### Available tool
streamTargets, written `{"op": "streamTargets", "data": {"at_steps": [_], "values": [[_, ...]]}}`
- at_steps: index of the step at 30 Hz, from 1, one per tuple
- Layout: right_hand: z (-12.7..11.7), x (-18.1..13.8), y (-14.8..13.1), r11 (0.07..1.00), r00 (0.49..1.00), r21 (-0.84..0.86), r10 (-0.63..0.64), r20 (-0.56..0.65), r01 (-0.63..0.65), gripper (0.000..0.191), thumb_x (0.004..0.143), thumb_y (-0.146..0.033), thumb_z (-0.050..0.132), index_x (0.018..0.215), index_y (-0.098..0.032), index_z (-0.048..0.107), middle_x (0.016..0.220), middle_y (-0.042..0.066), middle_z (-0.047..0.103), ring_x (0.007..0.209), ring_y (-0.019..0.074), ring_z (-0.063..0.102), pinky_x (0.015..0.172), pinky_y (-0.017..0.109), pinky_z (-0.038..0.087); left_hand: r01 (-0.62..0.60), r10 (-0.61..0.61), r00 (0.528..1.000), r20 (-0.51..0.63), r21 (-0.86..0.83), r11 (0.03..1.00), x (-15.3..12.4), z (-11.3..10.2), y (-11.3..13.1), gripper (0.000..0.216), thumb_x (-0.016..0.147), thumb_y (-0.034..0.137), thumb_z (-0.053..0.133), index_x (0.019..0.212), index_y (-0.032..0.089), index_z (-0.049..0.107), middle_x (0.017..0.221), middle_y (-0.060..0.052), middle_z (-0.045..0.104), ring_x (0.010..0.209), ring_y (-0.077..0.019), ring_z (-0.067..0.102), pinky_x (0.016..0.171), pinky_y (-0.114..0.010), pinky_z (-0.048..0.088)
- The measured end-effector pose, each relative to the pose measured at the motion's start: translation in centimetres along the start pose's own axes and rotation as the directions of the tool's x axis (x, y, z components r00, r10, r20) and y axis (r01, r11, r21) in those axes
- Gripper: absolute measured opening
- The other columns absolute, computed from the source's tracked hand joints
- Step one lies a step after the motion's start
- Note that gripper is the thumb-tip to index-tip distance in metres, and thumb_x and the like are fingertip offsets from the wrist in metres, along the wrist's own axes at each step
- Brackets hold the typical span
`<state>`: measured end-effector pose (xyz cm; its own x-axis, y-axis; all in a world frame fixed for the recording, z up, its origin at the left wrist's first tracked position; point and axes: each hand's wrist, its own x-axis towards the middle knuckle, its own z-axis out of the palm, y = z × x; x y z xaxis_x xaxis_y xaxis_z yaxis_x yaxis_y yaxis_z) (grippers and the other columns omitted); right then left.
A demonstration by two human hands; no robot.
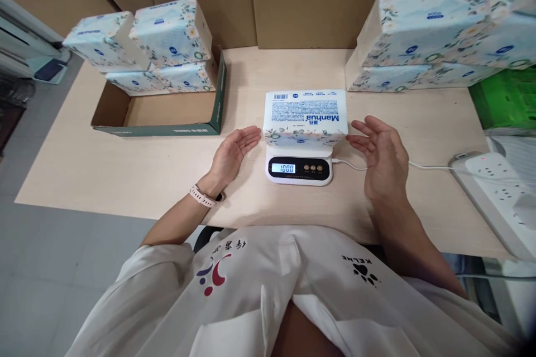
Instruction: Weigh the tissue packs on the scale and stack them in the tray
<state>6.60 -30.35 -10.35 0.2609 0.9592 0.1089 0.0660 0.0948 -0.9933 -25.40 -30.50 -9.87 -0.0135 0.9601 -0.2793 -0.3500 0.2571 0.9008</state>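
A pack of Manhua tissues lies on a small white digital scale in the middle of the table; the display reads 1000. My left hand rests open, palm up, just left of the pack, fingertips close to its corner. My right hand hovers open just right of the pack, fingers spread, not touching it. Neither hand holds anything.
A low cardboard tray at the back left holds several tissue packs. More packs are stacked at the back right. A white cable runs from the scale to a power strip. A green crate sits at the right.
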Motion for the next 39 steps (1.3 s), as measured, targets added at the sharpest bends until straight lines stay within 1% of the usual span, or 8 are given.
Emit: {"op": "streamTargets", "data": {"at_steps": [3, 7, 12, 16, 22, 30, 36, 39], "values": [[-0.1, 0.0, 0.1, 1.000, 1.000, -0.020, 0.013, 0.017, -0.012, 0.054, 0.101, -0.076, 0.062, 0.131, -0.033, 0.074, 0.138, 0.010, 0.080, 0.115, 0.0327, 0.081, 0.118, 0.068, 0.057, -0.002, 0.002, 1.000, -0.002, -0.008, 1.000, 0.0, 0.0, 0.0, 0.044, 0.099, 0.056, 0.069, 0.116, 0.018, 0.084, 0.136, -0.014, 0.084, 0.143, -0.0315, 0.073, 0.135, -0.049, 0.049], [-0.2, -0.1, 0.0, 0.999, 0.999, 0.005, 0.039, 0.018, -0.039, 0.050, 0.098, -0.070, 0.071, 0.132, -0.033, 0.075, 0.140, 0.008, 0.079, 0.115, 0.0292, 0.081, 0.119, 0.063, 0.058, 0.003, -0.003, 1.000, -0.006, -0.013, 1.000, 0.0, 0.0, 0.1, 0.043, 0.101, 0.054, 0.068, 0.116, 0.017, 0.084, 0.133, -0.014, 0.085, 0.135, -0.0287, 0.076, 0.130, -0.045, 0.052], [-0.1, -0.1, 0.1, 1.000, 1.000, 0.002, 0.022, 0.020, -0.022, 0.046, 0.100, -0.068, 0.068, 0.130, -0.033, 0.075, 0.137, 0.008, 0.079, 0.115, 0.0276, 0.081, 0.117, 0.061, 0.060, 0.007, -0.007, 1.000, -0.007, -0.033, 0.999, 0.1, 0.0, 0.2, 0.040, 0.101, 0.051, 0.067, 0.113, 0.016, 0.084, 0.130, -0.014, 0.085, 0.127, -0.0266, 0.079, 0.127, -0.043, 0.054], [0.0, -0.1, 0.2, 1.000, 1.000, 0.018, 0.012, 0.007, -0.012, 0.044, 0.099, -0.066, 0.070, 0.128, -0.033, 0.076, 0.134, 0.008, 0.081, 0.112, 0.0275, 0.081, 0.119, 0.063, 0.058, 0.035, -0.036, 0.999, -0.031, -0.025, 0.999, 0.0, 0.2, 0.5, 0.040, 0.103, 0.049, 0.064, 0.113, 0.015, 0.083, 0.130, -0.015, 0.085, 0.129, -0.0268, 0.078, 0.126, -0.043, 0.054], [-0.2, -0.1, 0.2, 1.000, 1.000, -0.006, 0.012, 0.026, -0.012, 0.048, 0.101, -0.068, 0.067, 0.131, -0.032, 0.074, 0.137, 0.010, 0.080, 0.116, 0.0291, 0.081, 0.118, 0.063, 0.059, 0.055, -0.056, 0.998, -0.038, -0.038, 0.998, -0.1, 0.4, 0.9, 0.038, 0.104, 0.047, 0.064, 0.112, 0.014, 0.082, 0.126, -0.016, 0.086, 0.127, -0.0266, 0.079, 0.125, -0.042, 0.055], [-0.1, -0.1, 0.1, 1.000, 1.000, 0.016, 0.008, 0.025, -0.008, 0.043, 0.101, -0.064, 0.067, 0.130, -0.033, 0.076, 0.133, 0.009, 0.081, 0.119, 0.0290, 0.080, 0.119, 0.063, 0.058, 0.061, -0.064, 0.997, -0.038, -0.069, 0.996, 0.1, 0.2, 0.9, 0.035, 0.105, 0.043, 0.062, 0.109, 0.014, 0.082, 0.119, -0.015, 0.087, 0.116, -0.0240, 0.082, 0.122, -0.041, 0.057], [-0.1, -0.1, 0.2, 1.000, 1.000, -0.007, 0.020, 0.018, -0.020, 0.046, 0.102, -0.067, 0.065, 0.130, -0.032, 0.075, 0.136, 0.009, 0.080, 0.111, 0.0278, 0.082, 0.119, 0.063, 0.058, 0.077, -0.082, 0.995, -0.053, -0.083, 0.994, 0.0, 0.4, 1.1, 0.033, 0.104, 0.039, 0.061, 0.107, 0.014, 0.082, 0.117, -0.015, 0.088, 0.113, -0.0235, 0.082, 0.120, -0.040, 0.058], [-0.1, -0.1, 0.1, 1.000, 1.000, -0.007, 0.023, 0.014, -0.023, 0.047, 0.101, -0.068, 0.066, 0.131, -0.033, 0.075, 0.135, 0.009, 0.081, 0.113, 0.0282, 0.082, 0.119, 0.063, 0.058, 0.079, -0.084, 0.995, -0.060, -0.089, 0.993, 0.0, 0.5, 1.1, 0.033, 0.104, 0.039, 0.061, 0.107, 0.013, 0.082, 0.116, -0.015, 0.087, 0.112, -0.0234, 0.082, 0.120, -0.040, 0.058]]}}
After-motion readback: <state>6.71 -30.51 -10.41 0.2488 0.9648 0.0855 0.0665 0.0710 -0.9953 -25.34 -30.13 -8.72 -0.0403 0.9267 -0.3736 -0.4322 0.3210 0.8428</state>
